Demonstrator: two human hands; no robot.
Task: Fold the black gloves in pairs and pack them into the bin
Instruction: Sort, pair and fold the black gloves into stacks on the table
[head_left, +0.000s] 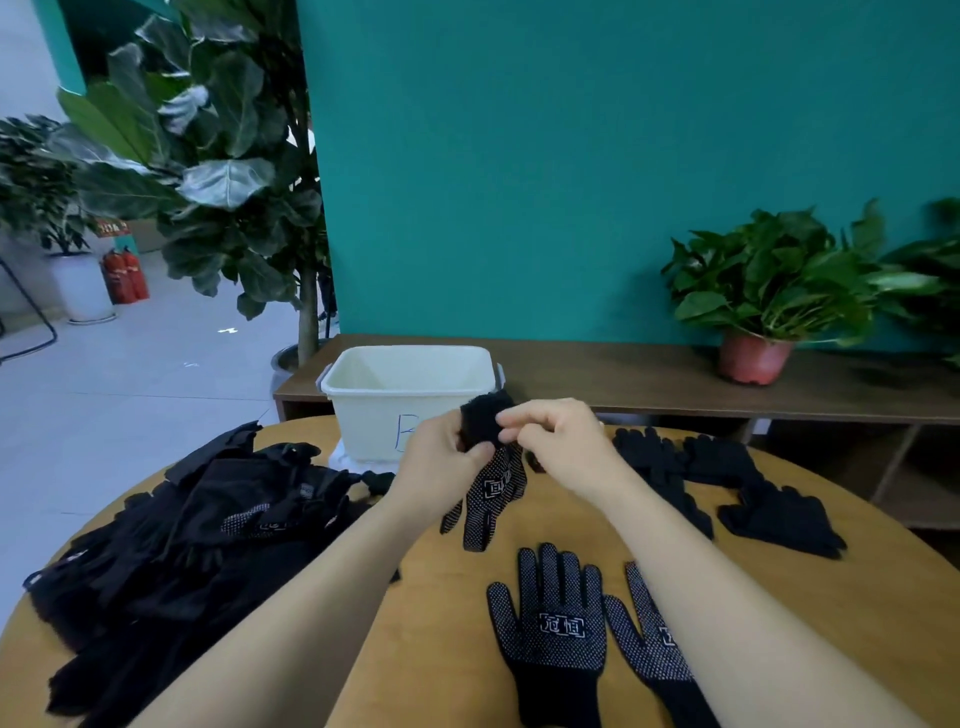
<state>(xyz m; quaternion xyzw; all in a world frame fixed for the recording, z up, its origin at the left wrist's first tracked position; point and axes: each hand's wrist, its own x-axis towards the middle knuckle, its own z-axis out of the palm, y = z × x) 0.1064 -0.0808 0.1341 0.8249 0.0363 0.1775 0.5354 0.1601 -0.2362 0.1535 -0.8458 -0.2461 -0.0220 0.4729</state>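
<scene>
Teal wall behind round wooden worktop (441, 639). Fingers of left hand (441, 467) and right hand (558, 441) curl tight, pinching cuff of dotted black glove (493, 499) just before white bin (374, 421); rest of glove dangles. Loose glove pile (182, 545) at left, two flat gloves (556, 629) nearby. Step looks like cuff-folding; next move likely needs tucking, then drop into bin.

Surroundings: furniture, plants and fittings, as observed.
Round wooden table (441, 649) in the foreground; behind it a low wooden shelf unit (623, 379) set against a teal wall (571, 156). A leafy green plant (769, 280) in a reddish pot (753, 361) stands on the shelf at right. A tall large-leaved tree (218, 156) stands at the wall's left edge. Two red fire extinguishers (124, 278) stand beside a white planter (83, 291) on the pale floor (130, 374).
</scene>
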